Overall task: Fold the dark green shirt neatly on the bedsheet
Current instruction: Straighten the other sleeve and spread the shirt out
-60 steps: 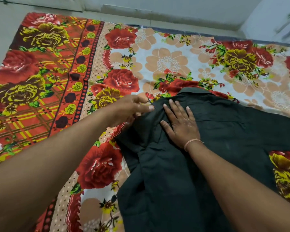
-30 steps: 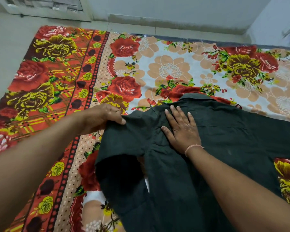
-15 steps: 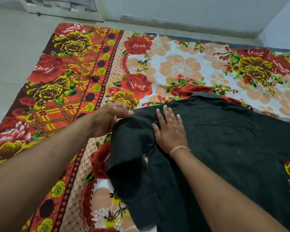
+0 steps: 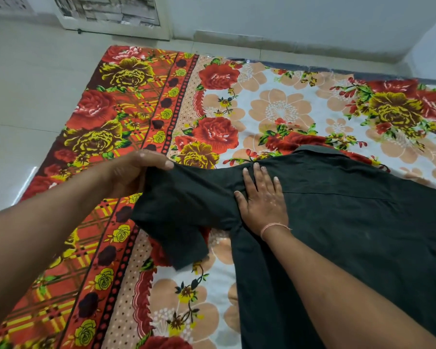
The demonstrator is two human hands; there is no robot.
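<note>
My 2 forearms are reaching forward from the bottom edge, the left one crossing the red and yellow border of the bedsheet [image 4: 126,260] and the right one lying over the dark green shirt [image 4: 342,222]. The shirt is lying spread on the bedsheet on my right side, its body running down toward me and its collar [image 4: 317,149] pointing away from me.

My right hand [image 4: 263,201] is pressing flat on the shirt near the shoulder, palm down, fingers [image 4: 258,172] spread apart and stretched toward the collar. It is gripping nothing, only pinning the cloth. A thin pinkish thread [image 4: 272,227] is sitting around that wrist.

Just left of that hand, the short sleeve [image 4: 184,217] is being held up and out to the side. Its lower part is hanging loose, with the cuff end drooping onto the floral print below. My left hand [image 4: 139,172] is clamped on the sleeve's upper edge, thumb on top and the other fingers curled underneath, so the cloth is pulled fairly taut between my 2 hands.

Beyond the hands, the bedsheet is stretching away, showing big red roses, yellow roses and peach flowers on a white ground, with a dotted strip dividing the plaid border from the middle. The sheet is lying on a pale tiled floor [image 4: 23,96], which is showing along the left. Farther still, a pale wall [image 4: 287,16] is rising behind the sheet, and a door frame [image 4: 111,23] is standing at the upper left.
</note>
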